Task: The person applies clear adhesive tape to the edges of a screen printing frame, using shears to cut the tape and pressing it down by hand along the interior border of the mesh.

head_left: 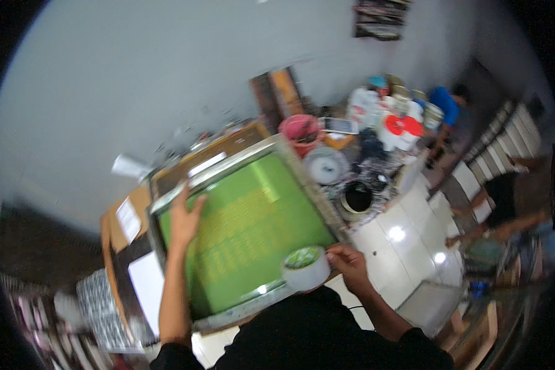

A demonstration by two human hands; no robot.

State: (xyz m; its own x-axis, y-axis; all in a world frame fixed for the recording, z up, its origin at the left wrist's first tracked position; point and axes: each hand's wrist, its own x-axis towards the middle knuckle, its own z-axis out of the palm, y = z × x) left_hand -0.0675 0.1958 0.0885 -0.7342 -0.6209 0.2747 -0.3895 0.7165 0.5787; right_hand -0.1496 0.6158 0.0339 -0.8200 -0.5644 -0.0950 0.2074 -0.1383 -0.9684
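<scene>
My right fingers (341,254) are closed on the rim of a pale roll of tape (308,276), which sits just to their left, its open core facing up and showing green. The roll hangs over the near right corner of a framed screen (311,191) and hides part of that edge. My left fingers (180,203) are spread, the thumb well apart, over the screen's left edge near its far corner; I cannot tell how firmly they press. Between my two arms stretches the green mesh (246,216), with rows of faint yellowish marks. Beyond the frame's right side crowd a pink bucket (300,131), a round white lid (325,166), an open container of something dark (357,197) and pale tubs with red tops (402,126). On the left, a white sheet (147,290) lies on the dark worktop (124,258). A grey wall (166,80) rises behind, pale tiles (382,246) cover the floor, and a person in blue (444,106) is at the far right.
</scene>
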